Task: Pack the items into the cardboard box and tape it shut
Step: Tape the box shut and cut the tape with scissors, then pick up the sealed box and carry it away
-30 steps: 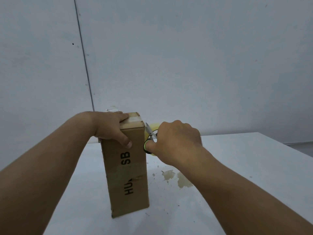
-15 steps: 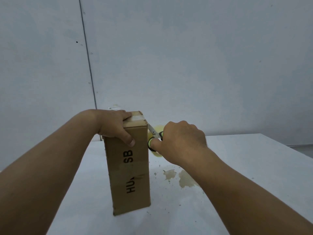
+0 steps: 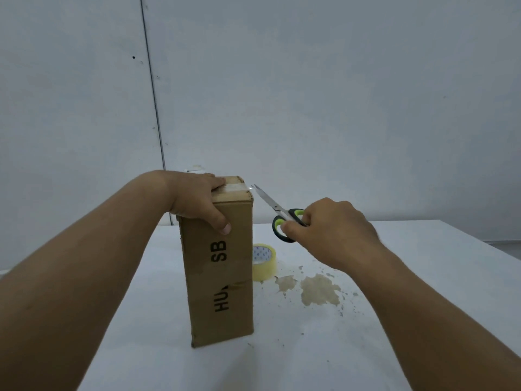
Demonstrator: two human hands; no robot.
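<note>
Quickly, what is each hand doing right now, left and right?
Left hand: closed on the top of the cardboard box.
Right hand: closed on the scissors.

The box point(image 3: 218, 266) is a tall, narrow brown carton standing upright on the table point(image 3: 366, 320), its flaps closed and a strip of clear tape across the top. Black lettering runs sideways up its near face (partly worn away, "HU" low and "SB" higher), with a scuffed crease between. Just behind its right side lies the tape point(image 3: 263, 262), a roll of clear yellowish tape resting flat on the table, core opening upward, partly hidden by the box.
</note>
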